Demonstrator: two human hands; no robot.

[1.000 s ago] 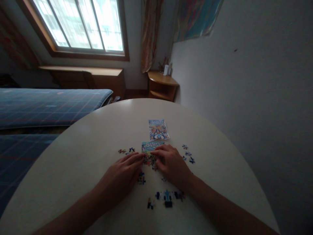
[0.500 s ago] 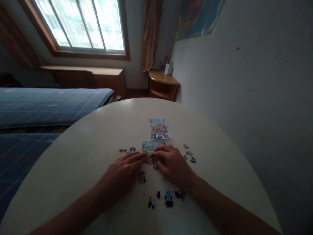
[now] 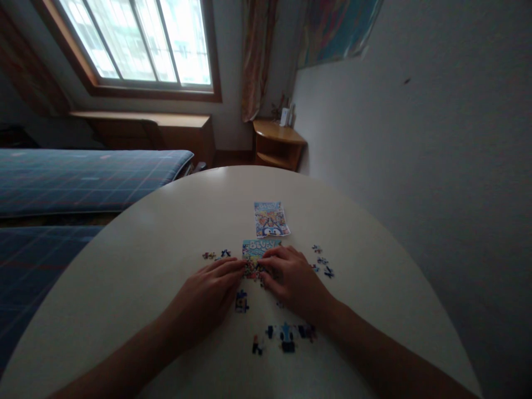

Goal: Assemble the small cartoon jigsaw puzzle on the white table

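Observation:
A partly joined colourful jigsaw [image 3: 256,256] lies in the middle of a round white table [image 3: 166,238]. My left hand [image 3: 205,296] lies flat beside it, fingers stretched out, their tips touching the puzzle's left edge. My right hand [image 3: 293,280] rests on the puzzle's right side with fingers curled down, pressing on it; what lies under the fingertips is hidden. A small printed reference picture [image 3: 271,219] lies just beyond the puzzle.
Loose puzzle pieces lie at the left [image 3: 214,255], at the right [image 3: 322,261] and in a joined dark strip [image 3: 285,334] near me. A wall runs close on the right. A blue plaid bed [image 3: 83,177] and a wooden corner shelf [image 3: 276,145] stand beyond the table.
Both hands stay on the puzzle; my right fingers have shifted only slightly. The view has drifted a little.

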